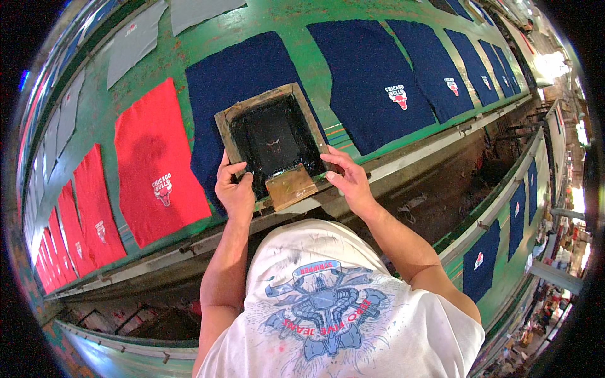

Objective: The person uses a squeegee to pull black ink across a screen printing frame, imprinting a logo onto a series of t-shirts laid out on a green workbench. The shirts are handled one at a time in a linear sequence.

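Note:
A wooden-framed printing screen (260,99) lies tilted over a navy fabric panel (242,60) on the long green table. Its dark mesh shows a small faint reddish-white mark in the middle, and glossy black ink lines the inner edges. A wooden block (291,188), perhaps a squeegee handle, rests at the near end of the screen. My left hand (236,187) grips the frame's near left corner, thumb and fingers closed on the wood. At the near right corner, my right hand (348,181) holds the frame between thumb and fingers.
Printed red panels (161,151) run along the table to the left, printed navy panels (372,82) to the right. Grey panels (135,44) lie on the far side. A metal rail (435,135) edges the table. Behind me, another green table holds more navy panels (482,261).

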Tool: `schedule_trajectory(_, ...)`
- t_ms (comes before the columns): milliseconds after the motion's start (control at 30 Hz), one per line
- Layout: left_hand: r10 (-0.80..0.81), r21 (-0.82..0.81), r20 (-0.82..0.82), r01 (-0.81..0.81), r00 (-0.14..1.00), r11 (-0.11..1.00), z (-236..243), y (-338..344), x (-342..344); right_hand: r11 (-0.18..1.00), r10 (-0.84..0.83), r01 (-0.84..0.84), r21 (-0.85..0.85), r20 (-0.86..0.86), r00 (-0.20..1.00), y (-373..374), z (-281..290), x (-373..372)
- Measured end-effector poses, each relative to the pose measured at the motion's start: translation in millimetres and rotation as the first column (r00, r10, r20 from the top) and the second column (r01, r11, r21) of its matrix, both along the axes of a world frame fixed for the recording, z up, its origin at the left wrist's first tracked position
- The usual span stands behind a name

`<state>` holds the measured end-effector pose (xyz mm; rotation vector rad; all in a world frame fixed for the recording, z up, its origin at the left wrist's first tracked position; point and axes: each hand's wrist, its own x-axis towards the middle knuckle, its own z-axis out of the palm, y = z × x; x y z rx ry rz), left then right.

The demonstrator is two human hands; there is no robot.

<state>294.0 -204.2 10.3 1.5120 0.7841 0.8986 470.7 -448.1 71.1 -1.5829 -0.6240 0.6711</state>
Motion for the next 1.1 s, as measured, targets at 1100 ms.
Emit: schedule_trajectory(1100, -0.037, -0.132, 0.099, 0.050, 0.994, 0.990, -4.4, 3.5, -5.3, 0.996, 0.026, -0.023, 0.088, -0.040, 0.999, -10.1, -6.6, -4.7)
